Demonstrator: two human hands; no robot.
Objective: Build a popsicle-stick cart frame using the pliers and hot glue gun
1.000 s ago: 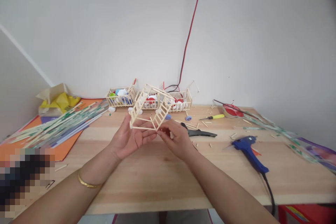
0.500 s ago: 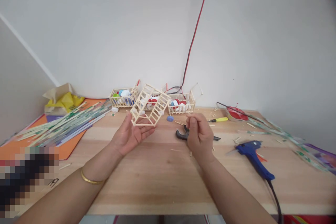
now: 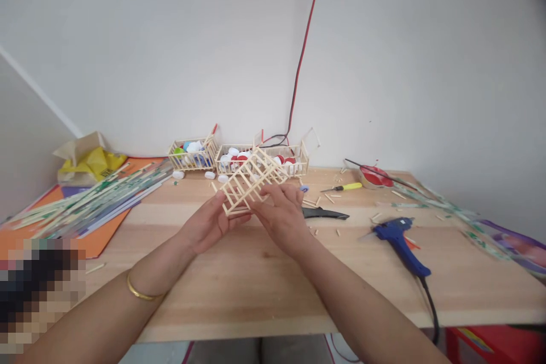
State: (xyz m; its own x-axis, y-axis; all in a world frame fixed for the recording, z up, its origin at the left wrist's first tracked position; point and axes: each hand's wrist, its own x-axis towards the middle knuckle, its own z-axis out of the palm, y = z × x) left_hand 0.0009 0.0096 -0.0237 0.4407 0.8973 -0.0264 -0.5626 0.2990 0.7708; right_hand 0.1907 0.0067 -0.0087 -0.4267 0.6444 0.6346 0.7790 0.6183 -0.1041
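Note:
A small open basket of thin wooden sticks [image 3: 251,181] is held tilted above the table. My left hand [image 3: 207,227] grips its lower left corner, thumb in front and the other fingers behind and below. On its lower right side, the fingers of my right hand [image 3: 284,219] are closed against the sticks. Part of the basket's underside is hidden by my hands. Behind it, near the wall, stand similar baskets: a left one [image 3: 193,159], a middle one [image 3: 222,162] and a right one [image 3: 302,159], all holding plastic bottle caps.
A blue glue gun [image 3: 398,242] lies at right, its cord over the front edge. Black-handled pliers [image 3: 326,214], a yellow-handled tool [image 3: 352,186] and stick offcuts lie beyond my right hand. Bundled sticks [image 3: 106,199] cover an orange sheet [image 3: 113,233] at left. A red bowl [image 3: 375,177] stands far right.
My right hand has moved left from above the pliers to the basket and now touches it. The basket has turned and tipped to the right in my left hand. The view has shifted slightly.

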